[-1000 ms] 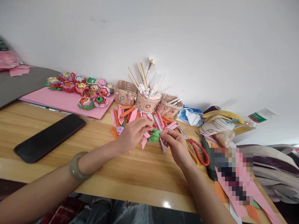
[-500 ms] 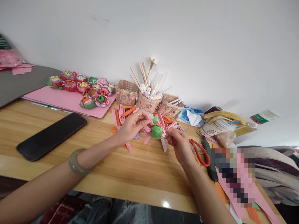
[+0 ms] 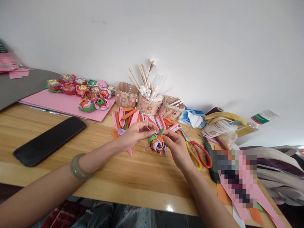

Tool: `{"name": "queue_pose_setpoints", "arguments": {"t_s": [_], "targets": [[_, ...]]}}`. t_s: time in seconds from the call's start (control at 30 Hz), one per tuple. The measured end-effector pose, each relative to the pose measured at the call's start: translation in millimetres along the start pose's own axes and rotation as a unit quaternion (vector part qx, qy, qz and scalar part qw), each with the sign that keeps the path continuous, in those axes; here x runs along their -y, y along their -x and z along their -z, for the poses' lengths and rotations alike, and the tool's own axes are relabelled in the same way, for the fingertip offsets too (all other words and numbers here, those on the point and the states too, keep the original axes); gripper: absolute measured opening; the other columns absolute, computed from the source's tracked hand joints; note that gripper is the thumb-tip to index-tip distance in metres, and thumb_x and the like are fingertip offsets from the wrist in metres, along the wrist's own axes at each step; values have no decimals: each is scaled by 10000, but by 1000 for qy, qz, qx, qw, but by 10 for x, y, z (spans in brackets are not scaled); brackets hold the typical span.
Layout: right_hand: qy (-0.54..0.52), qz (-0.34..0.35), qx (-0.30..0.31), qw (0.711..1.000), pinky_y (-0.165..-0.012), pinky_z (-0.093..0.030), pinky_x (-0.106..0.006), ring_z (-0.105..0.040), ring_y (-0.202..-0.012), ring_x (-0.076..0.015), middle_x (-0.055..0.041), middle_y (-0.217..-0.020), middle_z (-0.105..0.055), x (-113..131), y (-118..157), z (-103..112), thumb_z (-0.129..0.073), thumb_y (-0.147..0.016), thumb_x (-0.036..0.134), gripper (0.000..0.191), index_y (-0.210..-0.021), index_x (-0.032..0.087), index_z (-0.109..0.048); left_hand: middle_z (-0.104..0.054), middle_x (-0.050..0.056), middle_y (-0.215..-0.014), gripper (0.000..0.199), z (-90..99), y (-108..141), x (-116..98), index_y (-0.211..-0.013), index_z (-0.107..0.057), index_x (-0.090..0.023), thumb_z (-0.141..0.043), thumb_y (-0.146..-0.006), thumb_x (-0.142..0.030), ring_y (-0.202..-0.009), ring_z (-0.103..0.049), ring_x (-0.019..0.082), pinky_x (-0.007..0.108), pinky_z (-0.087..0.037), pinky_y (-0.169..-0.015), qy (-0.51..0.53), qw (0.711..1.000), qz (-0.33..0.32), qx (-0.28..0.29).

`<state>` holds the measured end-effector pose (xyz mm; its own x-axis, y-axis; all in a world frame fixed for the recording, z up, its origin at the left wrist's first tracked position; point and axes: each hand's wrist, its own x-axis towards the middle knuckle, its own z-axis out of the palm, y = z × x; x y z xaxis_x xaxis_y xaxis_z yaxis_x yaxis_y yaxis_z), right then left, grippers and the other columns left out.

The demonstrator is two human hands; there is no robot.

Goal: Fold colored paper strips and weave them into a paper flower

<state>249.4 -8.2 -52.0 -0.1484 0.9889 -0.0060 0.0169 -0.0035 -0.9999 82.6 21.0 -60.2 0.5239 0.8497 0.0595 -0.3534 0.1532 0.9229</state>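
Between my hands is a paper flower [image 3: 157, 144] with green and orange outer petals and a pale layered centre, its open face toward me. My left hand [image 3: 139, 134] pinches its green edge from the left, thumb against the fingers. On the other side, my right hand [image 3: 174, 142] grips the flower near an upright green petal. Just behind it lies a heap of folded paper strips [image 3: 129, 115] in pink, orange and purple. Scissors [image 3: 200, 153] with red and yellow handles rest to the right of my right hand.
Finished paper flowers [image 3: 86, 91] sit on pink sheets [image 3: 47, 99] at the left, behind a black phone [image 3: 51, 141]. Decorated baskets [image 3: 149, 106] with sticks stand along the wall. Dark-handled pliers [image 3: 212, 163], a lidded cup [image 3: 219, 127] and paper strips [image 3: 237, 202] occupy the right side.
The flower has turned from its green underside to its petalled face and come slightly lower. Both hands have shifted with it, and the right hand has moved in closer, uncovering more of the scissors.
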Motion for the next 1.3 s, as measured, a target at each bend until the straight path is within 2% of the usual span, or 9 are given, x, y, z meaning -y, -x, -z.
{"name": "queue_pose_setpoints", "arguments": {"t_s": [0.2, 0.33, 0.43, 0.5, 0.63, 0.87, 1.0, 1.13, 1.3], "targets": [[34, 31, -39, 998, -618, -464, -228, -570, -651, -119, 10, -762, -644, -25, 23, -25, -589, -757, 364, 200, -857, 200, -648, -583, 1, -729, 139, 9, -40, 11, -747, -596, -142, -670, -661, -222, -666, -535, 96, 215, -433, -603, -72, 996, -25, -56], [91, 58, -43, 993, -693, -474, -252, -595, -761, -150, -18, -835, -666, -50, 41, -26, -595, -762, 356, 218, -894, 194, -656, -584, 1, -708, 140, -7, -21, -20, -729, -592, -143, -672, -649, -225, -641, -537, 95, 208, -424, -566, -84, 994, -9, -63], [117, 66, -52, 990, -694, -492, -281, -613, -770, -175, -45, -861, -680, -86, 49, -32, -615, -746, 350, 235, -907, 184, -660, -592, 9, -712, 178, -12, -11, 2, -756, -599, -145, -621, -703, -314, -629, -550, 101, 222, -432, -560, -60, 996, 20, -65], [143, 77, -60, 985, -691, -500, -291, -621, -759, -179, -52, -866, -687, -113, 50, -36, -612, -751, 345, 234, -914, 185, -664, -607, 14, -722, 193, -8, -18, 33, -763, -609, -143, -616, -706, -327, -650, -566, 110, 234, -444, -586, -83, 994, 23, -73], [180, 89, -77, 977, -693, -510, -293, -635, -739, -175, -50, -865, -697, -144, 49, -47, -609, -755, 336, 222, -907, 184, -667, -647, 22, -779, 139, 8, -45, 91, -767, -615, -142, -655, -646, -197, -749, -599, 131, 266, -467, -703, -160, 983, -30, -83], [255, 111, -112, 954, -653, -503, -284, -640, -679, -174, -49, -782, -703, -124, 60, -60, -624, -739, 329, 177, -808, 174, -671, -684, 24, -769, 92, -9, 1, 133, -769, -648, -160, -609, -703, -210, -697, -620, 141, 285, -495, -687, -298, 943, -67, -134], [277, 107, -109, 949, -536, -464, -252, -604, -566, -152, -28, -661, -673, -138, 64, -43, -600, -755, 355, 181, -761, 180, -648, -704, 15, -774, 113, -52, 53, 116, -789, -679, -195, -590, -719, -198, -691, -634, 160, 304, -515, -678, -358, 917, -97, -146], [278, 98, -92, 951, -513, -435, -241, -559, -510, -135, -6, -576, -633, -145, 55, -31, -592, -761, 371, 190, -742, 186, -632, -691, -3, -702, 93, -94, 76, 53, -745, -664, -209, -584, -716, -171, -673, -627, 171, 300, -519, -606, -360, 915, -103, -151], [294, 87, -70, 949, -518, -405, -228, -526, -495, -121, 8, -539, -609, -158, 18, -29, -558, -787, 376, 221, -692, 181, -601, -657, -3, -657, 54, -67, 51, 18, -717, -630, -191, -589, -718, -227, -627, -604, 157, 265, -489, -539, -381, 912, -60, -141]]}}
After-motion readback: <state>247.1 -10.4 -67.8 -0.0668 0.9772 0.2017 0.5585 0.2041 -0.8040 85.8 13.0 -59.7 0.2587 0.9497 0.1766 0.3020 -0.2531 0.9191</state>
